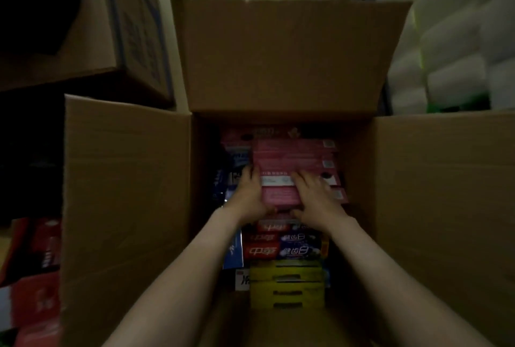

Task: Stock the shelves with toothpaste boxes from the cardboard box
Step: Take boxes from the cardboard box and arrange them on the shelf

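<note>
— Where were the pink toothpaste boxes (pixel 295 159)?
— Stacked inside the open cardboard box (pixel 289 54), toward its 12 o'clock wall. The left hand (pixel 252 193) curled round the stack's 9 o'clock end. The right hand (pixel 315 199) lay spread over its 6 o'clock edge, and I couldn't tell whether it gripped.
— How would they handle?
— Light, stiff, slick card, I'd judge. Squeeze both ends, or the pile fans apart.
— Anything hidden?
— Dim light blurred the print. Both thumbs and the stack's underside were out of sight.

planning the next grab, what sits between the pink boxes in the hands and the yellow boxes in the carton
In the head view, red-and-blue toothpaste boxes lie between the pink boxes and the yellow boxes.
</note>
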